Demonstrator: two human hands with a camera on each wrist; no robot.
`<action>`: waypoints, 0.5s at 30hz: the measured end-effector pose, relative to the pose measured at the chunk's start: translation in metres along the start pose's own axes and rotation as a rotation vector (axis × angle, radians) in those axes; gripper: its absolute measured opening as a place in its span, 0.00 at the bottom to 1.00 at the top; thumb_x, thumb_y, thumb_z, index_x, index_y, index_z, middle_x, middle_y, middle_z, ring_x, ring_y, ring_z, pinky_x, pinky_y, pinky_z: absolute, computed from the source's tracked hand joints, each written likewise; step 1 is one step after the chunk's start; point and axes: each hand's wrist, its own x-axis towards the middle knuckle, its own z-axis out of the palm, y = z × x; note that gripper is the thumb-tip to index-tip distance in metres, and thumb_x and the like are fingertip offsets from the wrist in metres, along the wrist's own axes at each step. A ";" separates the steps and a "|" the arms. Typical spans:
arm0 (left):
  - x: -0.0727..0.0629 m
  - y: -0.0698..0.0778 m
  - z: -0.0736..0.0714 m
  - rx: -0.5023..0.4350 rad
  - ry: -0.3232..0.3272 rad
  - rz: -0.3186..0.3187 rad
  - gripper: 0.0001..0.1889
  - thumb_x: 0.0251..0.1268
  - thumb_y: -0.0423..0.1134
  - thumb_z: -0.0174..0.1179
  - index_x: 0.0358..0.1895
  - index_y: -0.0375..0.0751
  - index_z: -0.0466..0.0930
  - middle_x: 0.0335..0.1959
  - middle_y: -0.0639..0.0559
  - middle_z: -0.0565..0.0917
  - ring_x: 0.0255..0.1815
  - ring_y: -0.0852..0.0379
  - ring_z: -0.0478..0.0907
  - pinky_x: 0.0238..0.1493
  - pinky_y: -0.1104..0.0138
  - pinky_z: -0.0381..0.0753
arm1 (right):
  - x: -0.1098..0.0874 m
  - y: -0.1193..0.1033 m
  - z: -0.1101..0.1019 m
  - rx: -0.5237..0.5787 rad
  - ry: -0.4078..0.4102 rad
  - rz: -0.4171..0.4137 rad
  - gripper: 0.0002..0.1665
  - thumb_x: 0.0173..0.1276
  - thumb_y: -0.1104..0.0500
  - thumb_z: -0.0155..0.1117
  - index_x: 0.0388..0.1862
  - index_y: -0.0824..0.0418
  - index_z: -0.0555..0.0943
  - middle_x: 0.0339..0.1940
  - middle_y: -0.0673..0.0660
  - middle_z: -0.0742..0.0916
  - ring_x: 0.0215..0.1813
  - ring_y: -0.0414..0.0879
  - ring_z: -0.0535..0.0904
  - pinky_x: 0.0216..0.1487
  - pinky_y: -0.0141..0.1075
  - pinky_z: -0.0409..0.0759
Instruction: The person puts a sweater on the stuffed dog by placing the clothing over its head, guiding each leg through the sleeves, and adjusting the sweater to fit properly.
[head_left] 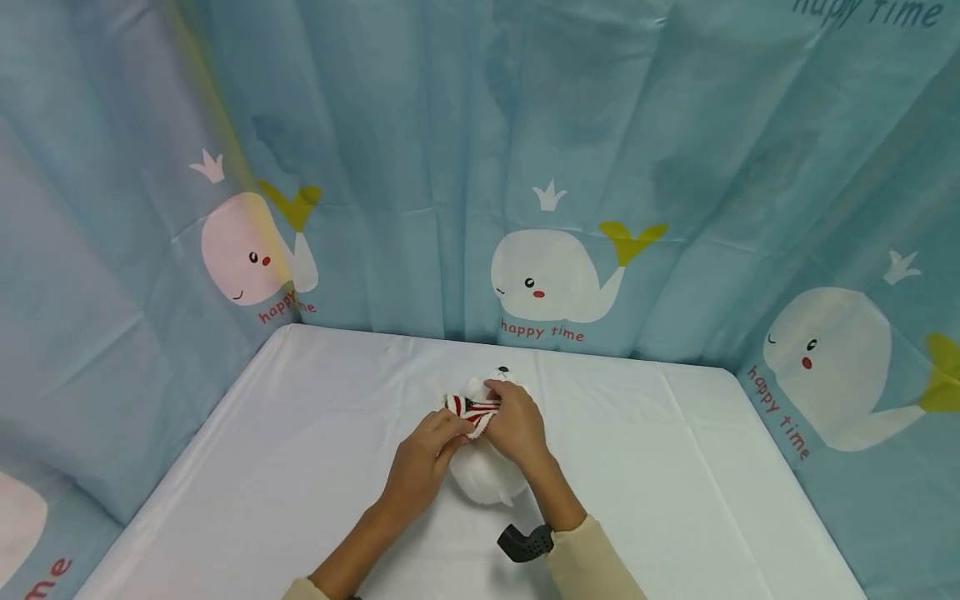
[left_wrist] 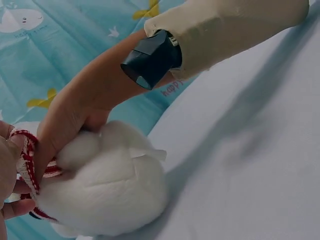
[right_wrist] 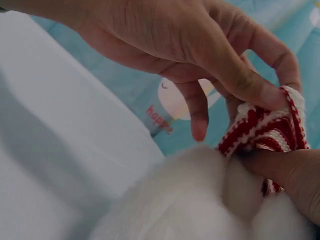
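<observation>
A white plush toy (head_left: 487,477) with a dark nose lies on the table, its head at the far end. About its neck is a red-and-white striped knitted scarf (head_left: 474,408). My left hand (head_left: 423,458) pinches the scarf's edge from the left; in the right wrist view its thumb and finger hold the knitted edge (right_wrist: 297,117). From the right, my right hand (head_left: 521,425) holds the scarf close to the toy's head, its thumb (right_wrist: 285,167) tucked under the knit. Parts of the right fingers and most of the toy's face are hidden.
A white cloth covers the table (head_left: 300,467). Blue curtains (head_left: 420,167) printed with whales stand behind it and along both sides. On the right wrist sits a black device (head_left: 525,543), at the end of a beige sleeve (head_left: 592,562).
</observation>
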 end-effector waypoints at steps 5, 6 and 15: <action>-0.001 -0.001 -0.001 -0.015 0.003 -0.019 0.10 0.64 0.34 0.69 0.46 0.51 0.85 0.46 0.63 0.82 0.50 0.64 0.78 0.44 0.63 0.83 | -0.001 -0.003 0.000 -0.038 0.024 -0.057 0.27 0.56 0.53 0.78 0.54 0.63 0.86 0.37 0.53 0.87 0.41 0.49 0.81 0.43 0.48 0.80; -0.001 -0.002 -0.001 -0.025 0.002 -0.019 0.09 0.65 0.36 0.69 0.46 0.52 0.85 0.45 0.64 0.81 0.49 0.65 0.77 0.43 0.63 0.83 | -0.002 -0.002 -0.003 -0.019 -0.007 -0.079 0.27 0.57 0.53 0.78 0.54 0.63 0.86 0.40 0.54 0.88 0.44 0.51 0.82 0.46 0.49 0.79; 0.005 -0.023 -0.007 -0.325 0.139 -0.299 0.05 0.73 0.42 0.63 0.45 0.49 0.85 0.41 0.59 0.84 0.41 0.51 0.85 0.38 0.66 0.85 | 0.002 0.020 -0.053 0.252 -0.452 -0.200 0.31 0.67 0.53 0.74 0.67 0.60 0.79 0.63 0.53 0.84 0.64 0.50 0.78 0.63 0.49 0.76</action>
